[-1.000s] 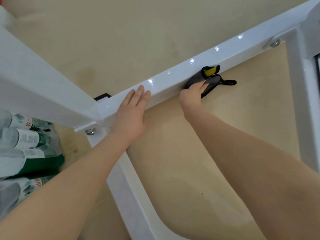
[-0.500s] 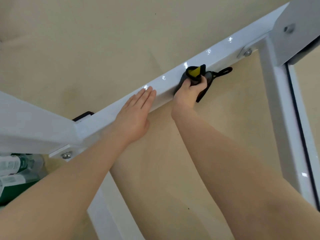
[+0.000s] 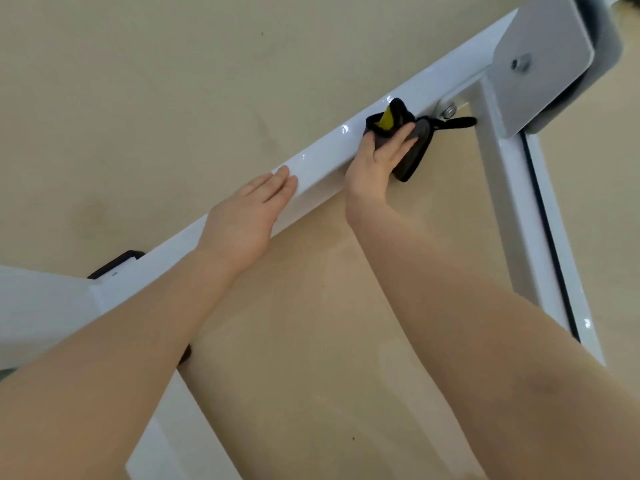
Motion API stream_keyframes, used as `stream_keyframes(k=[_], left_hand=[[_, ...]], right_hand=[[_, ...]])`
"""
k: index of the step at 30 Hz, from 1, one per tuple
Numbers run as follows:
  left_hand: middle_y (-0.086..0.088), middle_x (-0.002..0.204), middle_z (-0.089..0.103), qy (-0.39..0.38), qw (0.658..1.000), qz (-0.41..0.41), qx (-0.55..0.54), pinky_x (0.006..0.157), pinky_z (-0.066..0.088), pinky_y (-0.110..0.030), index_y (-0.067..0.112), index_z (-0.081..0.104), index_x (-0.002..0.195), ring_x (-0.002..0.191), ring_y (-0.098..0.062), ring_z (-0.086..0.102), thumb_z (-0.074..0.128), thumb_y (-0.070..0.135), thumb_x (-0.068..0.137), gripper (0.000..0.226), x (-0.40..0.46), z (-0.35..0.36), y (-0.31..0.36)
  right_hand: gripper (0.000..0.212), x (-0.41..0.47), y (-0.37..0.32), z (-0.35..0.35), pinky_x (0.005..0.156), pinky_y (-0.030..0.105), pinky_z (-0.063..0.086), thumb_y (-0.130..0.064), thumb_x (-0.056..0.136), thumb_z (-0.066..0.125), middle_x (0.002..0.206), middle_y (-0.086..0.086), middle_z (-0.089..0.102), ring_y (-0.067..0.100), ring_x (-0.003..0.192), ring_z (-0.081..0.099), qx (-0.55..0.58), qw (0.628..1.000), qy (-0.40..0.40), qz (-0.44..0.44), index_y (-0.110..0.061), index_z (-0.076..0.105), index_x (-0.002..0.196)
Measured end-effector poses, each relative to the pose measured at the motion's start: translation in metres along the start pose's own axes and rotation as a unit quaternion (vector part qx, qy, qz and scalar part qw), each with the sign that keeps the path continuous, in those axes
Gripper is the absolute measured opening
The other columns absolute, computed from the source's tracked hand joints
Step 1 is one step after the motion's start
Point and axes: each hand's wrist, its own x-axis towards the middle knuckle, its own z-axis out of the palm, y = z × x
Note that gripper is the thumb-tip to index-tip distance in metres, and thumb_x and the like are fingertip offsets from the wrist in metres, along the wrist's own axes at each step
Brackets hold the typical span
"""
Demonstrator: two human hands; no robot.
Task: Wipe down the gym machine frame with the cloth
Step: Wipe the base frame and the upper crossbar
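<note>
While left hand lies flat on frame | right hand grips cloth

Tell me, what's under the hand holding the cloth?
The dark cloth, pressed on the white frame bar by the right hand. The bar's surface beneath the cloth is covered.

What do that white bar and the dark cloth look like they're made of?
White bar: probably metal with glossy white paint or powder coat; it shows sharp light glints and bolted joints. Cloth: soft dark fabric, matte, with a yellow patch; it folds and drapes over the bar under the right hand.
</note>
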Motion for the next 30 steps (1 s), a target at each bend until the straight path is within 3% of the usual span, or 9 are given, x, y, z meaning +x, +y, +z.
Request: stream_keyframes(k=[3, 6, 8, 12, 14, 18, 24, 27, 30], left_hand=[[0.011, 0.155, 0.010, 0.001, 0.999, -0.035, -0.014, 0.099, 0.036, -0.028, 0.026, 0.017, 0.147, 0.141, -0.012, 0.016, 0.041, -0.007, 0.089, 0.071, -0.001, 0.004, 0.006], [0.012, 0.155, 0.010, 0.010, 0.999, -0.033, -0.033, 0.095, 0.039, -0.029, 0.027, 0.017, 0.147, 0.141, -0.011, 0.016, 0.040, -0.008, 0.088, 0.072, 0.000, 0.006, 0.004], [0.013, 0.155, 0.008, 0.013, 0.998, -0.045, -0.040, 0.095, 0.039, -0.029, 0.028, 0.016, 0.147, 0.142, -0.009, 0.014, 0.038, -0.009, 0.089, 0.073, -0.002, 0.008, 0.005], [0.010, 0.155, 0.009, 0.025, 0.996, -0.054, -0.065, 0.099, 0.038, -0.033, 0.025, 0.017, 0.147, 0.142, -0.010, 0.014, 0.033, -0.014, 0.085, 0.074, -0.004, 0.010, 0.010], [0.011, 0.155, 0.007, 0.023, 0.996, -0.057, -0.067, 0.099, 0.037, -0.033, 0.026, 0.016, 0.147, 0.142, -0.009, 0.011, 0.032, -0.014, 0.085, 0.076, -0.005, 0.009, 0.010], [0.013, 0.155, 0.003, 0.016, 0.995, -0.063, -0.075, 0.099, 0.034, -0.027, 0.027, 0.012, 0.147, 0.143, -0.008, 0.008, 0.030, -0.016, 0.084, 0.079, -0.005, 0.006, 0.012], [0.013, 0.155, 0.007, 0.017, 0.997, -0.035, -0.060, 0.097, 0.039, -0.030, 0.028, 0.014, 0.147, 0.142, -0.009, 0.012, 0.035, -0.015, 0.086, 0.077, -0.004, 0.010, 0.004], [0.015, 0.155, 0.004, 0.010, 0.999, -0.028, -0.046, 0.096, 0.039, -0.029, 0.030, 0.010, 0.147, 0.142, -0.008, 0.010, 0.035, -0.011, 0.089, 0.075, -0.004, 0.009, 0.003], [0.011, 0.155, 0.005, -0.008, 0.998, -0.019, -0.059, 0.107, 0.033, -0.032, 0.027, 0.014, 0.147, 0.143, -0.010, 0.011, 0.035, -0.006, 0.093, 0.068, 0.000, 0.005, -0.002]], right_hand=[[0.064, -0.027, 0.018, 0.000, 0.098, 0.007, 0.001, -0.017, 0.101, 0.034, 0.156, 0.001, -0.018, 0.009, 0.143, -0.005, -0.027, 0.998, -0.051, -0.011, -0.018, -0.008, 0.149], [0.062, -0.011, 0.017, 0.001, 0.111, 0.019, 0.000, -0.018, 0.101, 0.034, 0.157, -0.001, -0.011, 0.010, 0.144, -0.003, -0.021, 1.000, -0.007, 0.015, -0.018, -0.004, 0.150], [0.060, 0.020, 0.006, -0.003, 0.118, 0.033, 0.007, -0.020, 0.100, 0.033, 0.158, 0.000, 0.000, 0.015, 0.144, 0.006, -0.029, 0.998, 0.042, 0.024, -0.018, 0.002, 0.150], [0.058, 0.057, 0.002, -0.019, 0.113, 0.046, 0.025, -0.028, 0.092, 0.037, 0.152, 0.000, 0.027, 0.021, 0.138, 0.028, -0.028, 0.996, 0.084, 0.030, -0.030, 0.019, 0.147], [0.057, 0.044, 0.001, -0.015, 0.115, 0.044, 0.022, -0.026, 0.093, 0.036, 0.153, 0.000, 0.023, 0.021, 0.139, 0.025, -0.015, 0.996, 0.078, 0.027, -0.029, 0.019, 0.147], [0.063, 0.000, 0.014, 0.005, 0.112, 0.021, 0.003, -0.016, 0.100, 0.035, 0.158, 0.000, -0.006, 0.012, 0.144, 0.004, -0.030, 0.999, 0.022, 0.004, -0.019, -0.003, 0.150], [0.059, 0.048, -0.012, -0.012, 0.114, 0.027, 0.012, -0.012, 0.098, 0.036, 0.157, 0.003, 0.010, 0.019, 0.142, 0.016, -0.064, 0.994, 0.090, -0.002, -0.014, 0.008, 0.150], [0.060, 0.025, -0.012, -0.004, 0.111, 0.021, 0.006, -0.013, 0.099, 0.035, 0.158, 0.004, 0.001, 0.017, 0.143, 0.010, -0.065, 0.995, 0.068, 0.015, -0.012, 0.003, 0.150], [0.061, -0.027, 0.007, 0.013, 0.110, 0.021, -0.001, -0.011, 0.100, 0.035, 0.157, 0.008, -0.007, 0.019, 0.144, 0.001, -0.084, 0.996, 0.000, 0.029, -0.008, -0.001, 0.149]])
